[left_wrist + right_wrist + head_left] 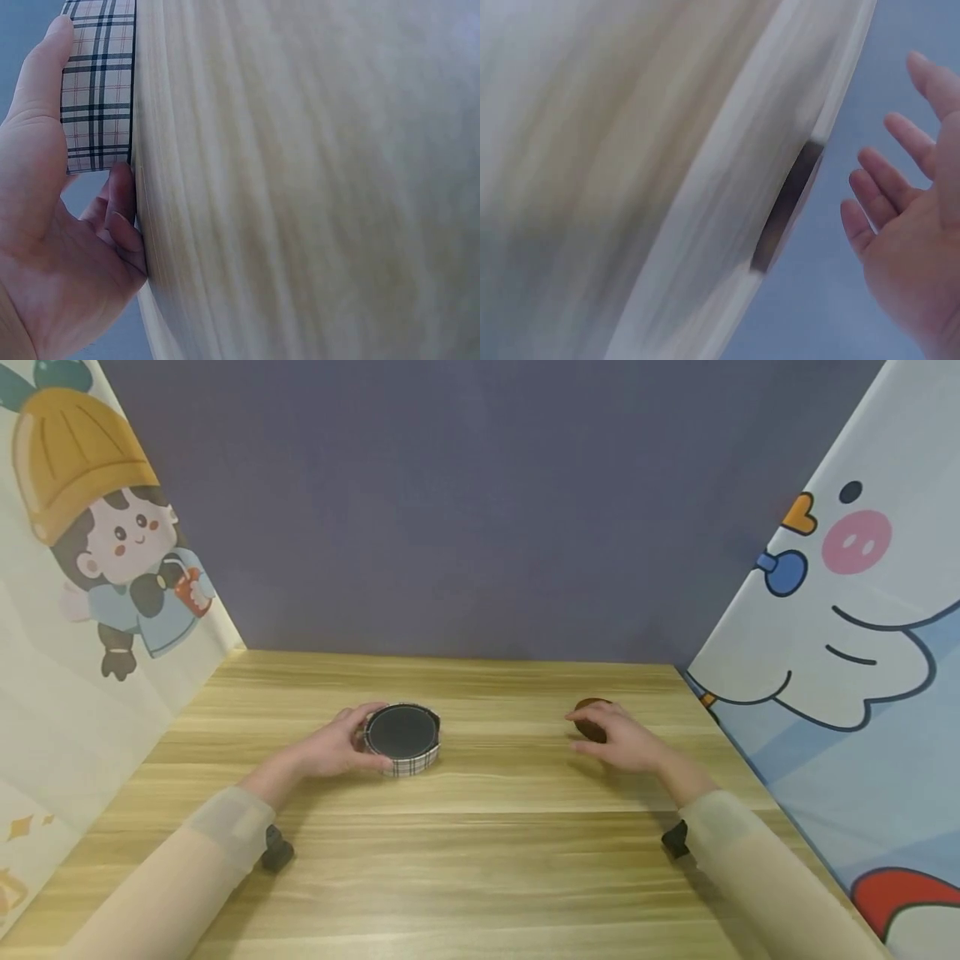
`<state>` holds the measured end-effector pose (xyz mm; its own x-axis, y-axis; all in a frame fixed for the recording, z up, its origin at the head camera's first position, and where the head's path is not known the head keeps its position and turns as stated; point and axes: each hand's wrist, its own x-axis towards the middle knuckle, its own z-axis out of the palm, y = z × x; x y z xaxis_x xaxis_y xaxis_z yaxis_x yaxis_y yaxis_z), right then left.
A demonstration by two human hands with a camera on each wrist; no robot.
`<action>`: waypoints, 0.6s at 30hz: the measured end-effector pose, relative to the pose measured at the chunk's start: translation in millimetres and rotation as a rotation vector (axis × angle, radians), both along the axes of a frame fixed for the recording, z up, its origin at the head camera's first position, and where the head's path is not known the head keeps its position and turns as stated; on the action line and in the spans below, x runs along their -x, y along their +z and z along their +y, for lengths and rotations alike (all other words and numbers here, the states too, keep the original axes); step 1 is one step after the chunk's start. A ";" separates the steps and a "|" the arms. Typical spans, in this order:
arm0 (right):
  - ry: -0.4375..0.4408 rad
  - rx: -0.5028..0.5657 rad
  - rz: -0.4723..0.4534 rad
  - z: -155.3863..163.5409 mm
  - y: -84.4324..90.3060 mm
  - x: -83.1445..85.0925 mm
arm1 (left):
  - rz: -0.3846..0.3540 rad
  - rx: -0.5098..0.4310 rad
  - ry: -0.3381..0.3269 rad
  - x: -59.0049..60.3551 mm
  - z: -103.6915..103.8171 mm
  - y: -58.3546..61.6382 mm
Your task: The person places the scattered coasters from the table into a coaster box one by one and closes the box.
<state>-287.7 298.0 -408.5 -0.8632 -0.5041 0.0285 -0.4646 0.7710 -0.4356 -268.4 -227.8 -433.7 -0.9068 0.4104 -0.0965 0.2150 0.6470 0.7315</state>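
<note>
A round, shallow box with a black top face and black-and-cream plaid sides sits on the table left of the middle. My left hand holds it from the left, thumb along the near side and fingers toward the far side. Its plaid side fills the gap beside the thumb in the left wrist view. Farther right, a flat, round brown thing lies on the wood, partly covered by my right hand. That hand hovers over it with fingers spread, apart from the dark edge seen in the right wrist view.
The wood-grain table meets a grey-purple panel at the back. Printed cartoon panels stand at the left and right. A small black device is worn at the left wrist, another at the right.
</note>
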 end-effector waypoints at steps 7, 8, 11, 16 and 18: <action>-0.113 -0.048 0.003 31.9 -8.0 23.7 | 0.000 0.001 0.003 0.2 -0.6 -0.6; -0.124 -0.054 -0.002 35.0 -8.8 26.3 | -0.001 0.001 0.004 0.1 -0.5 -0.4; -0.135 -0.079 -0.011 41.7 -11.3 32.6 | -0.007 0.001 0.008 -0.1 -0.4 0.1; -0.162 -0.088 -0.064 45.1 -12.7 37.2 | -0.010 0.003 0.007 0.3 -0.5 0.2; -0.175 -0.084 -0.078 44.5 -12.9 38.0 | -0.010 0.004 0.007 0.6 -0.7 0.0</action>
<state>-325.6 342.5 -421.4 -0.9357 -0.3440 -0.0779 -0.2877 0.8722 -0.3956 -269.0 -228.5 -433.8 -0.9086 0.4036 -0.1077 0.2029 0.6518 0.7308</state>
